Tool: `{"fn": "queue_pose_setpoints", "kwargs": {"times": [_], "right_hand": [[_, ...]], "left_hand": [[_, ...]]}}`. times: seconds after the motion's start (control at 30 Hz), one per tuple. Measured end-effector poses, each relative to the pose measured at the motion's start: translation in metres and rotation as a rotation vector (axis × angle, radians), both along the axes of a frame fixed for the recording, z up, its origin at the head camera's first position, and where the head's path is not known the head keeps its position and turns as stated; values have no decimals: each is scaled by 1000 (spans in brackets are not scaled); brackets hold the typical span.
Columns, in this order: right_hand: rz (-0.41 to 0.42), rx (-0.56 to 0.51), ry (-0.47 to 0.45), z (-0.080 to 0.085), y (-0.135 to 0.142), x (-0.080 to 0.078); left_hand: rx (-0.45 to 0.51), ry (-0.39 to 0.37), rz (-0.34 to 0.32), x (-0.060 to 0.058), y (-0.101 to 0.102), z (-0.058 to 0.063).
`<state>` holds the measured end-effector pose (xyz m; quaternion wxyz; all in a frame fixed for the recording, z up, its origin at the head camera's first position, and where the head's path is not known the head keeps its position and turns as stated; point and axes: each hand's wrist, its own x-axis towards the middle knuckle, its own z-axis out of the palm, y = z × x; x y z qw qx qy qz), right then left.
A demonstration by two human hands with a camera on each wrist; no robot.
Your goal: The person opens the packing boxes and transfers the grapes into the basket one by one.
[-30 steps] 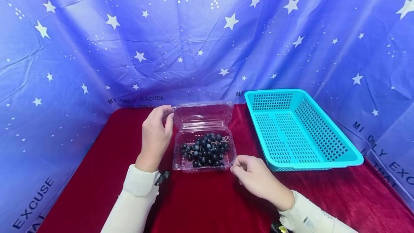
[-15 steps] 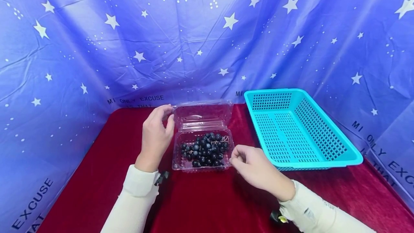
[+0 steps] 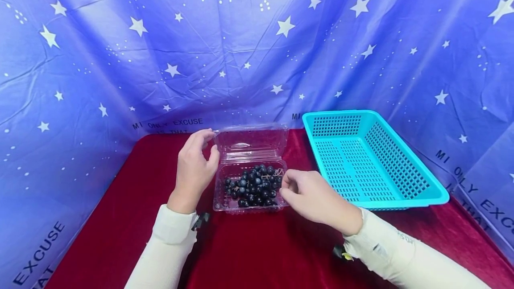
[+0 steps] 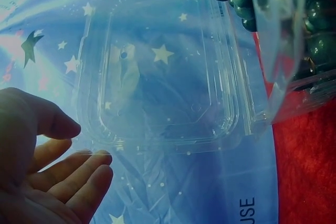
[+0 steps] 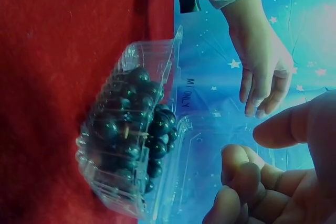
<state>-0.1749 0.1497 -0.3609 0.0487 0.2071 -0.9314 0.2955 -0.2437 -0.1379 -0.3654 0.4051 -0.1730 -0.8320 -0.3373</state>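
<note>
A clear plastic clamshell box (image 3: 218,193) sits in the middle of the table with its lid (image 3: 257,139) swung up at the back. Dark grapes (image 3: 254,186) on pale stems lie in its base. My left hand (image 3: 194,168) is beside the lid's left corner, thumb apart from the loosely bent fingers (image 4: 86,187). Those fingertips are at the lid's edge; whether they touch it I cannot tell. At the box's right side is my right hand (image 3: 317,197), over its edge near the stems. Its thumb (image 5: 283,127) and loosely curled fingers stand apart with nothing between them.
A turquoise slotted basket (image 3: 385,204) stands to the right of the box, close to my right hand. Dark red cloth (image 3: 241,253) covers the table. A blue curtain (image 3: 225,48) with white stars hangs behind and at both sides.
My right hand has moved up and left, from the box's front right corner to its right side. My left thumb has shifted slightly; the box, grapes and basket stay put.
</note>
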Motion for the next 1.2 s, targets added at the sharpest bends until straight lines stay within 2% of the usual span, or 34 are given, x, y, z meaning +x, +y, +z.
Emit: {"fn": "queue_pose_setpoints", "kwargs": {"times": [0.4,0.8,1.1,1.2], "right_hand": [[-13,108,19,7,-4,-21],[-14,234,25,4,-7,-42],[-21,306,-31,2,-10,-54],[-22,325,-25,0,-11,-57]], "left_hand": [[4,-6,-18,1,1,0],[10,-12,-16,0,1,0],[17,-11,-21,0,0,-1],[21,-16,-23,0,0,0]]}}
